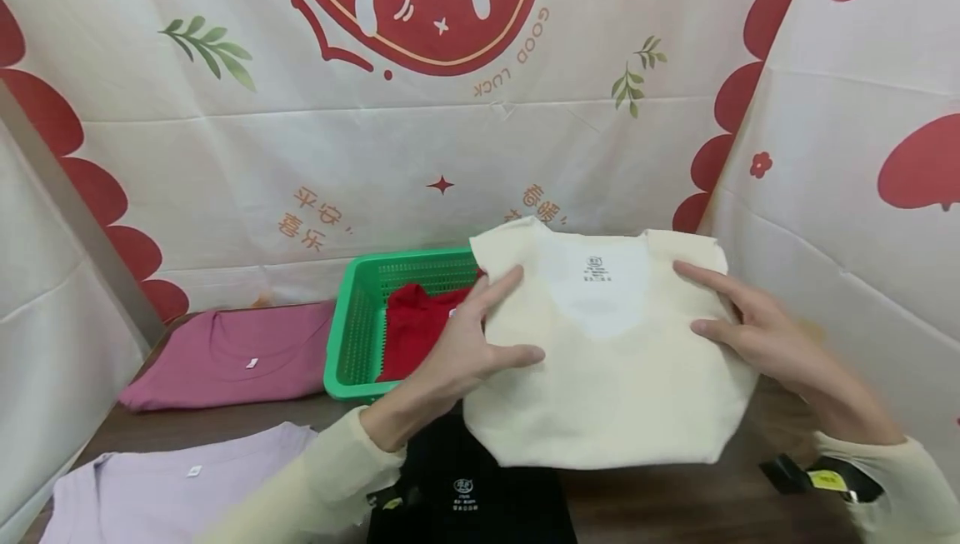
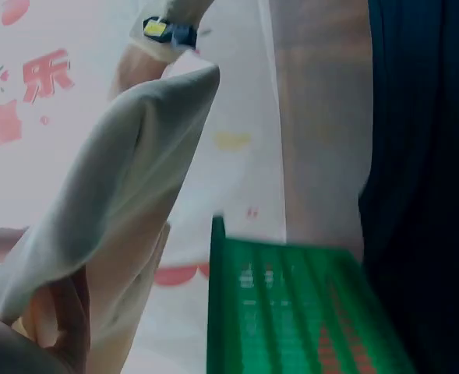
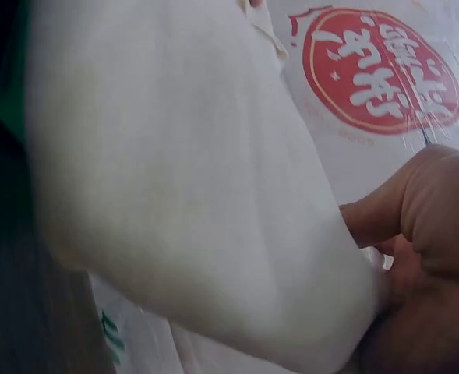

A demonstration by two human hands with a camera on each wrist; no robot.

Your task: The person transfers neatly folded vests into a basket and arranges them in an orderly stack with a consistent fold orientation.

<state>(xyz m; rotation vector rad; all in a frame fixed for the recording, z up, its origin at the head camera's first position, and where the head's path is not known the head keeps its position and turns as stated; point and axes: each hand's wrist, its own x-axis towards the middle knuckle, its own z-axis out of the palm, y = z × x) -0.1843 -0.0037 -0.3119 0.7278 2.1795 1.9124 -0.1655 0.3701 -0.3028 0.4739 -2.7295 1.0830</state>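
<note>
Both hands hold a folded cream shirt (image 1: 600, 394) above the table, its neckline and printed label facing up in the head view. My left hand (image 1: 461, 348) grips its left edge, thumb and forefinger lying over the front. On the opposite edge, my right hand (image 1: 772, 331) holds the cloth the same way. The right wrist view shows the shirt's broad side (image 3: 182, 171) with the right thumb (image 3: 377, 210) against its edge. In the left wrist view the folded cloth (image 2: 128, 179) hangs between the hands. Part of a black folded shirt (image 1: 480, 502) is hidden below.
Behind the left hand stands a green basket (image 1: 341, 344) with a red garment (image 1: 416, 327) inside. A pink folded shirt (image 1: 277, 352) lies left of it, and a lilac one (image 1: 172, 494) nearer the front. A printed white cloth (image 1: 435, 144) hangs behind the wooden table (image 1: 637, 511).
</note>
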